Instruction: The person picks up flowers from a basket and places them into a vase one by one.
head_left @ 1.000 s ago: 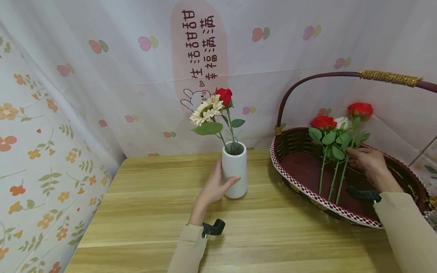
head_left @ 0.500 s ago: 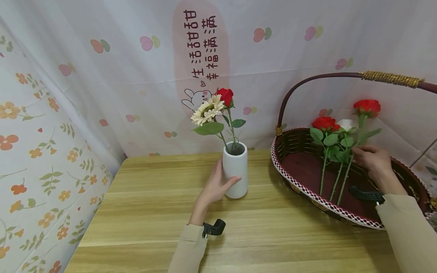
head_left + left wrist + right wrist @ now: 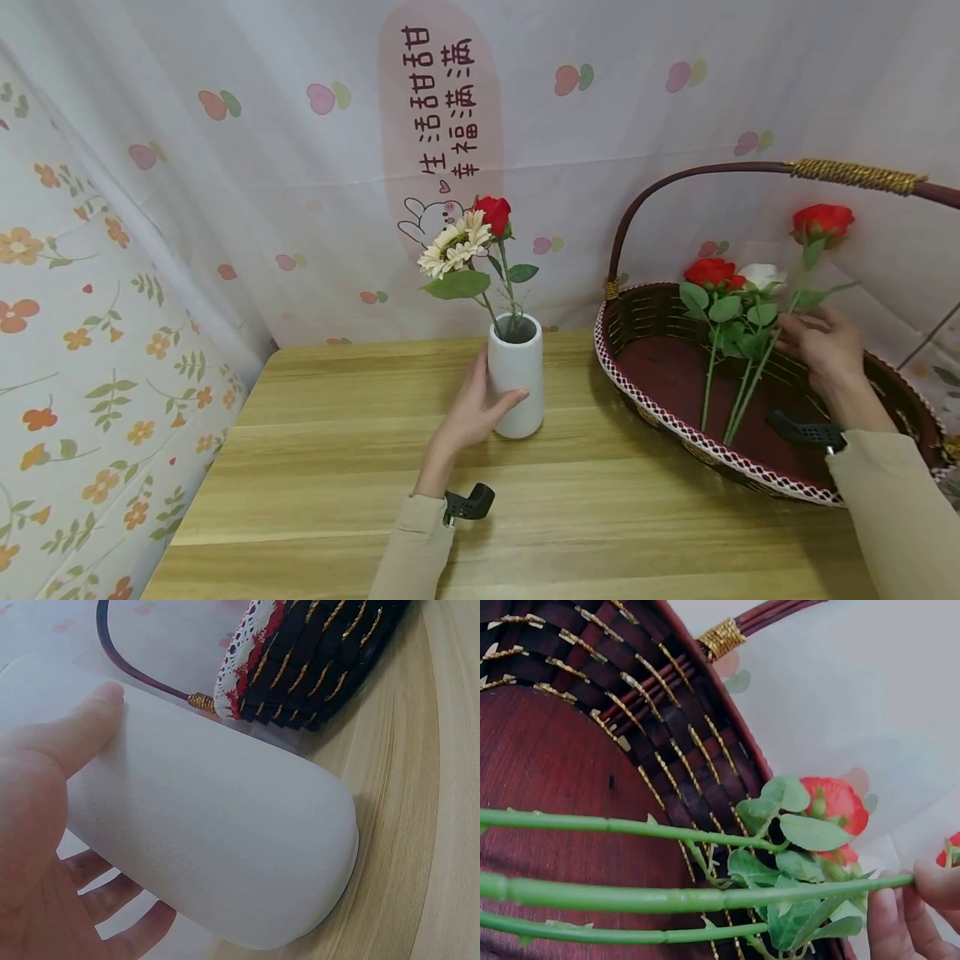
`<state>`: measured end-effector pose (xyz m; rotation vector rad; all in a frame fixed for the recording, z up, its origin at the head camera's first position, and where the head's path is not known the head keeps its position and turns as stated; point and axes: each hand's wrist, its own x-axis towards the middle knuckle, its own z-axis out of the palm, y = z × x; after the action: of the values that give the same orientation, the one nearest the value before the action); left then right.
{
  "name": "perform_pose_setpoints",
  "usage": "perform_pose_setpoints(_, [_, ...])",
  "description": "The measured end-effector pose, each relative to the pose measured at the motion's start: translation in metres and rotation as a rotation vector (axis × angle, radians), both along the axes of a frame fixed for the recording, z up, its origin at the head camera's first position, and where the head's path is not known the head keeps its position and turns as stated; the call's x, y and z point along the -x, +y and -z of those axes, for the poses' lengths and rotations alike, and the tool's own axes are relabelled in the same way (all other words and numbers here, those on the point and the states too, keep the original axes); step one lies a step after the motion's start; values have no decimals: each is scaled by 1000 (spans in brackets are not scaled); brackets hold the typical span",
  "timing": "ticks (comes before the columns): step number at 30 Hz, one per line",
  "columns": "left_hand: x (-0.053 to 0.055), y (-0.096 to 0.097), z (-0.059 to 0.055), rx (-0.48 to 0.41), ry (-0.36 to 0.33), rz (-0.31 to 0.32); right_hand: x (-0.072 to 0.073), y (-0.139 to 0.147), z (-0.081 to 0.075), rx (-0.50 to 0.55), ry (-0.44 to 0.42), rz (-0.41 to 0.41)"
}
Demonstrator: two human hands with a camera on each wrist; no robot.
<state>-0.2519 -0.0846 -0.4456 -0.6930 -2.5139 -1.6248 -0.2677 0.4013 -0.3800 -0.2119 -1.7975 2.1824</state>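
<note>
My left hand holds a white vase upright on the table, thumb on the near side and fingers round the left. A cream sunflower-like bloom and a red rose stand in the vase. Over the basket, my right hand pinches the stem of another red rose between thumb and fingers. In the right wrist view that stem crosses above two others. Beside it in the basket lie a second red rose and a white rose.
The dark woven basket with lace trim fills the right side, its tall handle arching over it. A wooden table lies beneath. Printed curtains hang close behind and at the left.
My right hand has shifted slightly right. The pinched rose has moved right and up, its head now apart from the white rose and its stem more slanted. My left hand and the vase stay put.
</note>
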Motion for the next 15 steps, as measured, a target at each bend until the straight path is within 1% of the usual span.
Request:
perform_pose_setpoints(4, [0,0,1,0,2,0,-1,-3,-4,39,46,-6])
perform_pose_setpoints(7, [1,0,2,-3,0,-4,0,-4,-5,95,112,-11])
perform_pose_setpoints(10, [1,1,2,-5,-5,-6,1,-6,-7,176,196,-12])
perform_pose_setpoints(13, [1,1,2,-5,-11,-8,2,-9,-10,244,252,10])
perform_pose_setpoints(15, [1,0,1,-6,-15,-9,2,-12,-12,260,273,38])
